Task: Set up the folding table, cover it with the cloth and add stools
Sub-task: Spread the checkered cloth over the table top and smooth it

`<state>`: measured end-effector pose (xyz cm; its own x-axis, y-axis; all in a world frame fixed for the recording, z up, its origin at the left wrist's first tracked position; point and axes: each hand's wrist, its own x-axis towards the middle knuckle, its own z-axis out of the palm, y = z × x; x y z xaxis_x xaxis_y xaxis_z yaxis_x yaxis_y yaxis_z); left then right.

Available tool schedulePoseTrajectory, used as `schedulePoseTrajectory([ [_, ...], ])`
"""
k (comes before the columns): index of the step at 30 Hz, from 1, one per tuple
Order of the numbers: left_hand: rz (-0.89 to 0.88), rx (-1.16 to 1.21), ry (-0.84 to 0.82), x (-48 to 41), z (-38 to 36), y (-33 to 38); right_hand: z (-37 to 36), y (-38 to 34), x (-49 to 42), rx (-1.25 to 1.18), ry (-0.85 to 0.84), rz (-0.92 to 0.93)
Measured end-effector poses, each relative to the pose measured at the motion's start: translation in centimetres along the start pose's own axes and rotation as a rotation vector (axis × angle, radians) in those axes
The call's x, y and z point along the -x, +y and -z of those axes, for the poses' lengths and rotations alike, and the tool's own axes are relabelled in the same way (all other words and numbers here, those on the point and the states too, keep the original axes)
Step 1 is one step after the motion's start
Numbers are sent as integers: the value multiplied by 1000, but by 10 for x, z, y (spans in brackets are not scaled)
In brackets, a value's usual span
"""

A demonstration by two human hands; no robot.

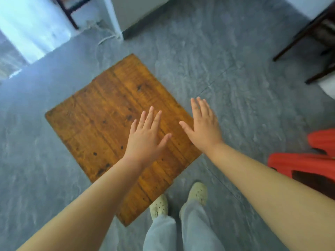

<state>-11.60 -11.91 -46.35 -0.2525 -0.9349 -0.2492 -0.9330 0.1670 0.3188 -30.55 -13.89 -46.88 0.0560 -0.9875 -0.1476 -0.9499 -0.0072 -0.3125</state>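
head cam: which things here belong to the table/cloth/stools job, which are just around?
Job:
table, wooden top in view, uncovered
left hand, open, empty
right hand, open, empty
red stools, right edge; stools by guess only

Around:
dark chair
white cable
shoes
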Motion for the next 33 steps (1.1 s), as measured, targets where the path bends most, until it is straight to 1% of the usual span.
schedulePoseTrajectory([
  [2, -123, -45, 24, -16, 27, 34, 36, 19, 10, -39, 96, -72],
  [5, -291, -101, 120, -32, 61, 96, 93, 57, 35, -59, 246, -147],
  [8, -409, -140, 130, -42, 83, 170, 147, 107, 69, -40, 374, -229],
  [14, -662, -212, 178, -37, 97, 342, 241, 225, 165, 45, 557, -413],
  [17, -756, -186, 198, -13, 89, 435, 276, 289, 235, 17, 625, -524],
  [21, -881, -135, 175, 37, 48, 561, 296, 375, 341, -40, 639, -677],
  [25, -942, -146, 48, 87, -25, 669, 296, 455, 442, -73, 592, -815],
  [29, -982, -198, -92, 123, -102, 743, 279, 524, 523, -60, 521, -905],
  [33, -986, -244, -198, 136, -166, 787, 254, 581, 575, -86, 465, -984],
])
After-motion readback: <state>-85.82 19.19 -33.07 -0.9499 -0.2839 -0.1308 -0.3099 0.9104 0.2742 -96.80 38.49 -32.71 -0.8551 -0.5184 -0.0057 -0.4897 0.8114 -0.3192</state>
